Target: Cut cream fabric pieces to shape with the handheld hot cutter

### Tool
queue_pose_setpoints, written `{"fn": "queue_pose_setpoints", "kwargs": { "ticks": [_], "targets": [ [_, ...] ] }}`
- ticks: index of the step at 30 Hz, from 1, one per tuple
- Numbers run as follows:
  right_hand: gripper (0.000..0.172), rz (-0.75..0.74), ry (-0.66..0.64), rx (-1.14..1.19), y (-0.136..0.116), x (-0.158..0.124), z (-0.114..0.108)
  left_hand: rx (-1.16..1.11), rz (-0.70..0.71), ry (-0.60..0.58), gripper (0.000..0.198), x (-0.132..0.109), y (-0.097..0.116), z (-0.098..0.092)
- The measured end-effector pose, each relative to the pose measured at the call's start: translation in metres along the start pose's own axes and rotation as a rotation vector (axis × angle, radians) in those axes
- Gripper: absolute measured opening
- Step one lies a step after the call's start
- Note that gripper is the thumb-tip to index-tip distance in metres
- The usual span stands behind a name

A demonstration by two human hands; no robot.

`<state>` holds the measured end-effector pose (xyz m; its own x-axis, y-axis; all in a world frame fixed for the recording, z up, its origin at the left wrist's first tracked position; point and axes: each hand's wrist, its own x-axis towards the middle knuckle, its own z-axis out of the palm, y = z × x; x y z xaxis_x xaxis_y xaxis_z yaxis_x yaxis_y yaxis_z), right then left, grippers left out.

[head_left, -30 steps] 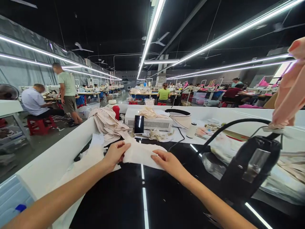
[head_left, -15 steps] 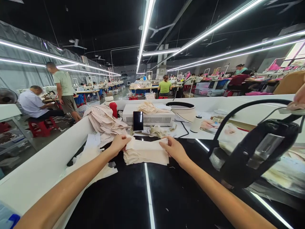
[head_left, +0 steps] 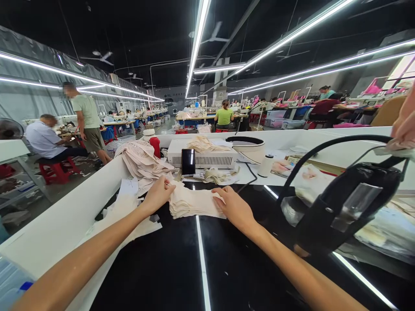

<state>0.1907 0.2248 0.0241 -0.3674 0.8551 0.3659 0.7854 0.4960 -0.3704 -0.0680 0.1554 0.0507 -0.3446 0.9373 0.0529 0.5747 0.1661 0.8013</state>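
Observation:
A small stack of cream fabric pieces point(head_left: 191, 202) lies on the glossy black table point(head_left: 181, 268). My left hand point(head_left: 158, 195) has its fingers closed on the stack's left edge. My right hand point(head_left: 234, 206) lies on the stack's right end with fingers curled over the cloth. Both forearms reach in from the bottom of the frame.
A black iron point(head_left: 346, 203) with a looping cable hangs close at the right. Behind the stack stand a white box machine point(head_left: 202, 157), a phone point(head_left: 188, 161), a thread cone point(head_left: 266, 166) and a heap of cream garments point(head_left: 141, 162). Loose white pieces point(head_left: 125, 207) lie left. Other workers sit beyond.
The piece held up between my hands has come down onto the stack. My right hand has moved from the stack's far edge to lie on top of its right end.

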Motion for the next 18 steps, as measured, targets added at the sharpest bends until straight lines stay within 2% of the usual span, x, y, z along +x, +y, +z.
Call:
{"fn": "queue_pose_setpoints", "kwargs": {
  "ticks": [2, 5, 9, 11, 14, 18],
  "targets": [
    [0.023, -0.038, -0.019, 0.001, -0.003, -0.005, 0.000, 0.082, 0.043, -0.003, 0.031, -0.007, 0.002, -0.013],
    [0.025, -0.091, -0.031, 0.056, -0.008, -0.016, -0.001, 0.225, 0.062, -0.036, 0.027, -0.022, -0.002, -0.043],
    [0.025, -0.199, -0.082, 0.202, -0.018, -0.041, -0.001, 0.447, 0.039, -0.037, 0.028, -0.048, -0.023, -0.089],
    [0.024, -0.242, -0.110, 0.265, -0.024, -0.056, 0.002, 0.539, 0.014, -0.032, 0.029, -0.062, -0.039, -0.106],
    [0.024, -0.268, -0.141, 0.397, -0.033, -0.079, 0.007, 0.618, -0.025, -0.027, 0.024, -0.080, -0.061, -0.118],
    [0.023, -0.287, -0.190, 0.586, -0.049, -0.113, 0.011, 0.633, -0.027, 0.028, 0.017, -0.099, -0.073, -0.116]
  ]
}}
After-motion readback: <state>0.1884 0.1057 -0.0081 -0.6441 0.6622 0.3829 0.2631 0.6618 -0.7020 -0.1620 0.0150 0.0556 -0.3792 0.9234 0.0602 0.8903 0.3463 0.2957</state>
